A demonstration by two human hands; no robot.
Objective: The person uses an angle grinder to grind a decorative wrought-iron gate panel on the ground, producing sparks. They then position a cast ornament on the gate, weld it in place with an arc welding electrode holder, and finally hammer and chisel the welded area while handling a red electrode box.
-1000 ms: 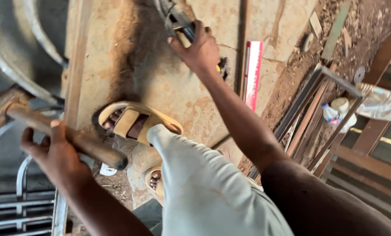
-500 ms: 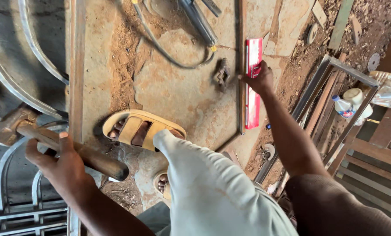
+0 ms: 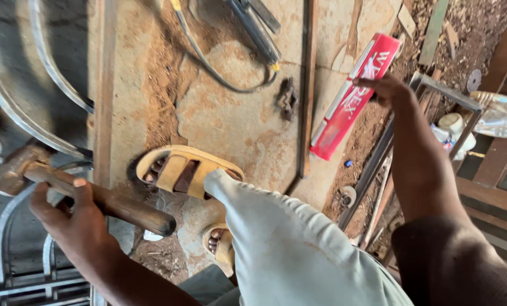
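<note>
My left hand [image 3: 66, 218] is clamped on the wooden-handled hammer [image 3: 89, 195], near left, same as before, sandalled foot [image 3: 182, 173] just beside it. My right hand [image 3: 387, 90] has left the tool at the far edge and now grips the red box [image 3: 350, 96], lifted and tilted, so the box is in hand. Bare slab [image 3: 236, 124] lies open between; steel bar [image 3: 307, 85] and cable [image 3: 208, 62] edge it.

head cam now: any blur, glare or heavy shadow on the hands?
Head view: even daylight, no glare. The left hand on the hammer is sharp enough; the hammer head is slightly soft. The right hand on the red box shows mild motion smear. The right arm at the frame's lower corner is dark and underexposed; edges bend a little from the wide lens.
</note>
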